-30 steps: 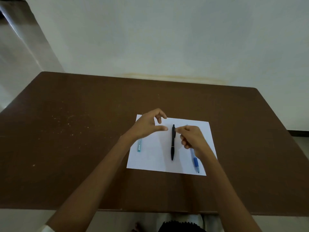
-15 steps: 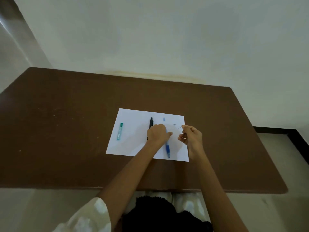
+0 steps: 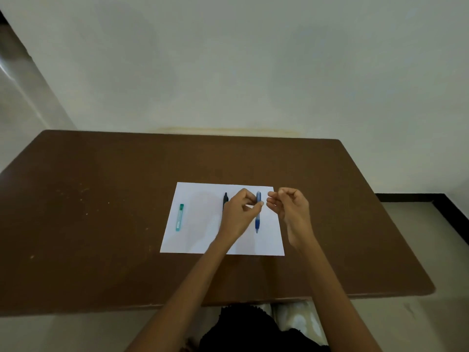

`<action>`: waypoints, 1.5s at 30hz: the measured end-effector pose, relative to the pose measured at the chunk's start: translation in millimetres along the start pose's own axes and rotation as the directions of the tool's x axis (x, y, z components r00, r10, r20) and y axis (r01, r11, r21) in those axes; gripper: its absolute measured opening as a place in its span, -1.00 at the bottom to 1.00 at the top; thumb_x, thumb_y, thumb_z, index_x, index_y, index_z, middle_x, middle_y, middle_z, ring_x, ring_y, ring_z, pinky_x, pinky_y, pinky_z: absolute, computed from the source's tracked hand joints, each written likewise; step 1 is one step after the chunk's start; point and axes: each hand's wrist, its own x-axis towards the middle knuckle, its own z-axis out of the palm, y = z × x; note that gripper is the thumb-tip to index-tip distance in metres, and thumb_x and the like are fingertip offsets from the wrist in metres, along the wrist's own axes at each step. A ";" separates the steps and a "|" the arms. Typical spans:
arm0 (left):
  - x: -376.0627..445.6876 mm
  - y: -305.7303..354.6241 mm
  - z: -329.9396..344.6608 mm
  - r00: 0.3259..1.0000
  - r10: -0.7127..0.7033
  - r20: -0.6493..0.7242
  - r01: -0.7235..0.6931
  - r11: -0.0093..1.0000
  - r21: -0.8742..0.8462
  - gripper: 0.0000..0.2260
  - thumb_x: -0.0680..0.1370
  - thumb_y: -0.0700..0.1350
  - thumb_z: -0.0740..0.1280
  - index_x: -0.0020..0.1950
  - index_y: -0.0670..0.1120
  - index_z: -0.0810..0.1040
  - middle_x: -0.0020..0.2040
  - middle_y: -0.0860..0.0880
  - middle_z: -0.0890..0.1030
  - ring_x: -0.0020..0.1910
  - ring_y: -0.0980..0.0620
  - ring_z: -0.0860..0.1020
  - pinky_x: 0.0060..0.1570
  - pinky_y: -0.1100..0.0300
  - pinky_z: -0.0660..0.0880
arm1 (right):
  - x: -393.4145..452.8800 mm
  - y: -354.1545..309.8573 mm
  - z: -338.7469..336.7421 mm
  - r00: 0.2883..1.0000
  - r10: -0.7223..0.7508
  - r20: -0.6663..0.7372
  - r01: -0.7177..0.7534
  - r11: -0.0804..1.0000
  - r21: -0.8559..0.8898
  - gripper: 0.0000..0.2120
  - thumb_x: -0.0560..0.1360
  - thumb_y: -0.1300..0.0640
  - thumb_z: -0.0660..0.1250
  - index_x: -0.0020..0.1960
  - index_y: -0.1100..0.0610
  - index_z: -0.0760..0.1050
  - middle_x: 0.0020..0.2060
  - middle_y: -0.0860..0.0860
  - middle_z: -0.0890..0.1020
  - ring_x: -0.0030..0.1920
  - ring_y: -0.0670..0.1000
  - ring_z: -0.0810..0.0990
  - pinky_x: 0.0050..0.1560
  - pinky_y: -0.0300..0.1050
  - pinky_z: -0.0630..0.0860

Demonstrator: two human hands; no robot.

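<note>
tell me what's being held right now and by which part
The left hand pinches the blue pen on its upper barrel; whether the right hand holds anything cannot be told.

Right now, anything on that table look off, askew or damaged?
Nothing spilled or broken. The teal tube and black pen lie parallel on the paper; the left hand pinches the blue pen alongside them. Only oddity: pale scuffs on the table left of the paper.
</note>
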 end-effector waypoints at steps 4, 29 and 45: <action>-1.6 0.1 -20.4 0.987 0.151 -0.049 -0.151 0.988 -0.002 -0.79 0.46 -0.09 0.40 -0.02 -0.21 0.56 -0.21 0.06 0.54 -0.39 0.16 0.48 -0.26 0.62 0.40 | -11.4 -14.0 17.5 0.995 -0.086 0.058 0.084 0.996 0.037 -0.78 0.55 0.14 0.26 0.12 0.25 0.45 -0.04 0.11 0.66 -0.07 0.06 0.68 0.00 -0.17 0.61; -10.3 -6.7 -39.5 0.945 0.258 -0.200 -0.270 0.962 -0.036 -0.78 0.45 -0.14 0.41 0.07 -0.16 0.62 -0.08 -0.11 0.62 -0.26 0.17 0.49 -0.19 0.59 0.42 | -13.8 -11.5 34.0 0.972 -0.105 0.209 0.114 0.993 -0.032 -0.89 0.54 0.16 0.26 0.00 0.19 0.49 -0.05 0.11 0.64 -0.02 0.07 0.66 0.04 -0.17 0.60; -6.2 -9.2 -31.8 0.948 0.285 -0.144 -0.280 0.959 0.052 -0.76 0.46 -0.08 0.40 0.08 -0.15 0.62 -0.10 -0.11 0.63 -0.26 0.12 0.48 -0.21 0.50 0.39 | -6.4 -1.2 27.0 0.988 -0.073 0.133 0.089 0.989 -0.116 -0.86 0.48 0.21 0.35 0.02 0.20 0.60 -0.11 0.12 0.69 -0.11 0.03 0.69 -0.02 -0.21 0.62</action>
